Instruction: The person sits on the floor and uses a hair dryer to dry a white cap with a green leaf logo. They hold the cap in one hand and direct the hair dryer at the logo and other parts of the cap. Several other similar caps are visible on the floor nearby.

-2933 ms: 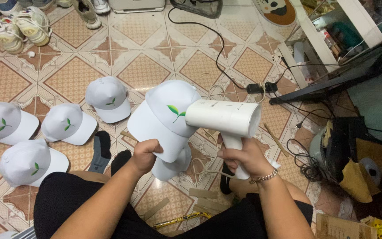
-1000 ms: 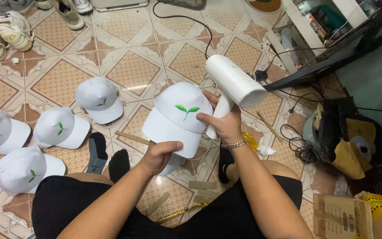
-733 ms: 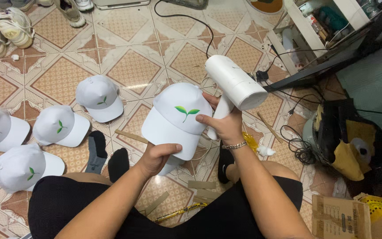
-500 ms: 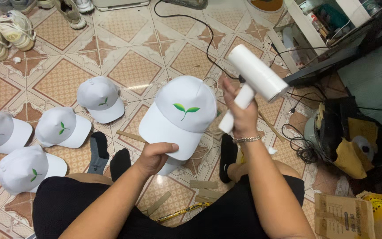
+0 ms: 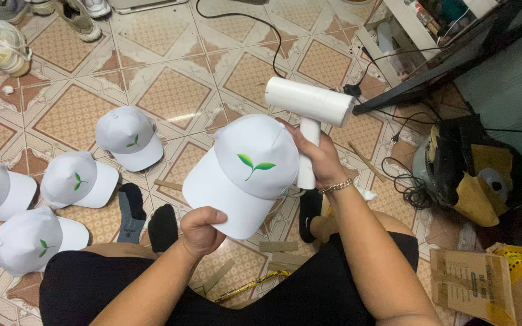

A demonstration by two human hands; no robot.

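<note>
**Head view: white cap in my left hand, hair dryer in my right**

Head view, looking down past my knees to the patterned tile floor [image 5: 170,90]; my left hand [image 5: 202,229] is closed on the brim of a white fabric baseball cap with a green leaf emblem [image 5: 246,172], thumb over the top edge and fingers curled beneath; the cap rises up and away from that grip, its crown tipped towards me so the emblem faces the camera; my right hand [image 5: 316,158] is wrapped tight around the handle of a white plastic hair dryer with a cylindrical barrel [image 5: 309,102]; the barrel sits just above this fist, lying crosswise, and the cap's crown is just beside my right fingers, touching or nearly so, I cannot tell which; a metal bracelet [image 5: 335,188] circles that wrist; a black power cable [image 5: 237,18] runs across the tiles beyond the dryer.

Well to the outside of my left grip, four more white caps with green emblems [image 5: 129,137] lie on the floor; below my left hand, close to my lap, thin wooden strips [image 5: 278,246] rest on the tiles; beyond my right elbow stands a brown cardboard box [image 5: 469,284].
</note>
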